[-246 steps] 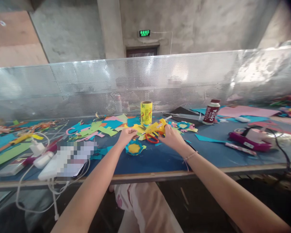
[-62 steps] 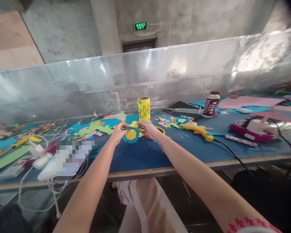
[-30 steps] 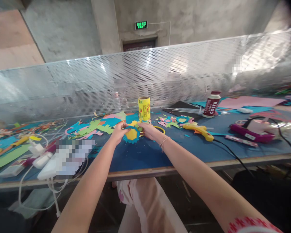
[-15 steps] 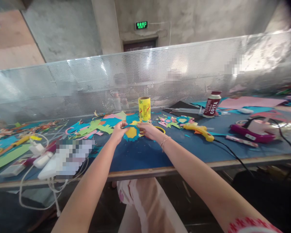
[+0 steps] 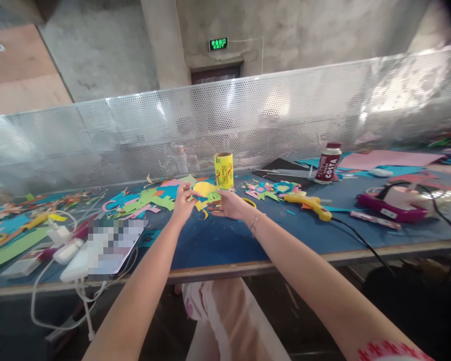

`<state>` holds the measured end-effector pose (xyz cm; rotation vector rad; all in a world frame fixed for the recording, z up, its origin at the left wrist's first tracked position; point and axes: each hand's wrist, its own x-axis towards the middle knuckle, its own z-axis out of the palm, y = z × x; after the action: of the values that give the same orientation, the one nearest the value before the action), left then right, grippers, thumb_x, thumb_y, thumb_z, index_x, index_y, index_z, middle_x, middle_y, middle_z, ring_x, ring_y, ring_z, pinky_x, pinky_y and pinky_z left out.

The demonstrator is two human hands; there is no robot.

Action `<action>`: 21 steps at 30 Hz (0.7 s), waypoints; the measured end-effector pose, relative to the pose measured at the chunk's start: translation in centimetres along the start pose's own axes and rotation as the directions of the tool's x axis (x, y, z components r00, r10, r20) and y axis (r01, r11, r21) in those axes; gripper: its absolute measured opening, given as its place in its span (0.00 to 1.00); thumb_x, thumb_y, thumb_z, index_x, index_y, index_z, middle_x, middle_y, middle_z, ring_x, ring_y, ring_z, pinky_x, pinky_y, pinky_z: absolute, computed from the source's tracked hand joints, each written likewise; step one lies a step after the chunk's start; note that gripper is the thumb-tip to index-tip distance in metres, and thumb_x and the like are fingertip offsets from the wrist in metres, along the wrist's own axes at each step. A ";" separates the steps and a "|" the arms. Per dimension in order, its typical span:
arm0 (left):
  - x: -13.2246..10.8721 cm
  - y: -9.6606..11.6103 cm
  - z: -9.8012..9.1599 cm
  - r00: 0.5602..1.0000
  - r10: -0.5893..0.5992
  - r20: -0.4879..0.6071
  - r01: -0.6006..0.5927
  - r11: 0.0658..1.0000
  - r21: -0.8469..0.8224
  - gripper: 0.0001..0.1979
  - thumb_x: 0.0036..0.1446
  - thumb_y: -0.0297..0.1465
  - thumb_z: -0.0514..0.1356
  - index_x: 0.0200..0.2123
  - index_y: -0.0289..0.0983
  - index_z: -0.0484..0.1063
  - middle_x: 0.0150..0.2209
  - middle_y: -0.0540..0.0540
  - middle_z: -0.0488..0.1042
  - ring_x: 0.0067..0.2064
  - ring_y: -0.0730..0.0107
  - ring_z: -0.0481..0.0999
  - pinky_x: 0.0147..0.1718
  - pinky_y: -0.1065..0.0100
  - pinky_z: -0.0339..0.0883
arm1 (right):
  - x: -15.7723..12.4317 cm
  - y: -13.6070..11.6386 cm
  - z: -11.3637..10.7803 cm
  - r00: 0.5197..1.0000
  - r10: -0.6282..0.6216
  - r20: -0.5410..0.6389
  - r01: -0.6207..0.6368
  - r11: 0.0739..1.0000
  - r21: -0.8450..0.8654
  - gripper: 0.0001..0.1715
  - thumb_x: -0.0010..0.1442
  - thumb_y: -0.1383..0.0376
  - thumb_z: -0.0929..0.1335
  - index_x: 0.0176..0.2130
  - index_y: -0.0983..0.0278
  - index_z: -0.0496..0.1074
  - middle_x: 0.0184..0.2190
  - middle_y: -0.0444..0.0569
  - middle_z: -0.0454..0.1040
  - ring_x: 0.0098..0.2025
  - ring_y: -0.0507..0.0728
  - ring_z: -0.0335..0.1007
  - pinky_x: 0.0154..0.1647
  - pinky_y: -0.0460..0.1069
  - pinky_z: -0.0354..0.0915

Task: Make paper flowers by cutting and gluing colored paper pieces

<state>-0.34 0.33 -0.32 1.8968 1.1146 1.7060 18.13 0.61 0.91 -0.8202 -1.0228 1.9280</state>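
Observation:
My left hand is raised over the blue table, thumb and fingers apart, with nothing visible in it. Just past its fingertips is a round yellow paper piece. My right hand reaches in from the right, its fingers stretched out leftward and spread. A small green paper piece is at those fingertips; whether they touch it I cannot tell. Yellow paper scraps lie between the hands. Behind them stands a yellow tape roll core. Green and blue paper cut-outs lie left of my left hand.
A yellow glue gun with a black cord lies to the right, near paper flowers. Beyond are a dark red COSTA bottle and a purple device. A phone and white cables are at left. A perforated metal screen runs behind.
The blue and yellow paper flower is no longer held between my hands. My left hand's pinch has opened, and the right fingers have spread beside a green paper piece.

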 end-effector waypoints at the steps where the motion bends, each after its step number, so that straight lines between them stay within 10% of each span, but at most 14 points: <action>1: 0.0 0.1 0.0 1.000 -0.003 0.016 0.003 1.000 -0.006 0.03 0.42 0.25 0.61 0.23 0.37 0.73 0.47 0.44 0.61 0.50 0.63 0.62 0.46 0.62 0.62 | -0.1 -0.1 0.1 0.999 -0.009 0.032 0.008 0.999 0.048 0.11 0.53 0.59 0.64 0.32 0.65 0.64 0.26 0.48 0.70 0.30 0.54 0.70 0.33 0.53 0.68; 6: -0.3 0.9 0.1 0.998 0.006 0.063 -0.011 0.997 0.071 0.08 0.43 0.21 0.56 0.23 0.37 0.74 0.48 0.45 0.63 0.49 0.64 0.64 0.45 0.62 0.63 | -0.2 -0.2 0.5 0.987 -0.159 -0.037 0.161 0.985 0.068 0.03 0.49 0.69 0.65 0.27 0.65 0.63 0.19 0.43 0.67 0.23 0.50 0.67 0.31 0.48 0.69; 21: -1.0 2.2 0.7 0.988 0.140 0.062 -0.149 0.970 0.192 0.10 0.47 0.22 0.55 0.23 0.39 0.75 0.45 0.46 0.63 0.47 0.67 0.66 0.47 0.62 0.63 | 0.5 0.7 0.6 0.951 -0.309 -0.028 0.306 0.949 -0.075 0.17 0.37 0.74 0.67 0.31 0.63 0.63 0.26 0.42 0.72 0.25 0.48 0.68 0.27 0.45 0.68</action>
<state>1.05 -1.69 0.44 2.1766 1.1906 1.6679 17.21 0.60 0.49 -0.6883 -1.1276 1.6130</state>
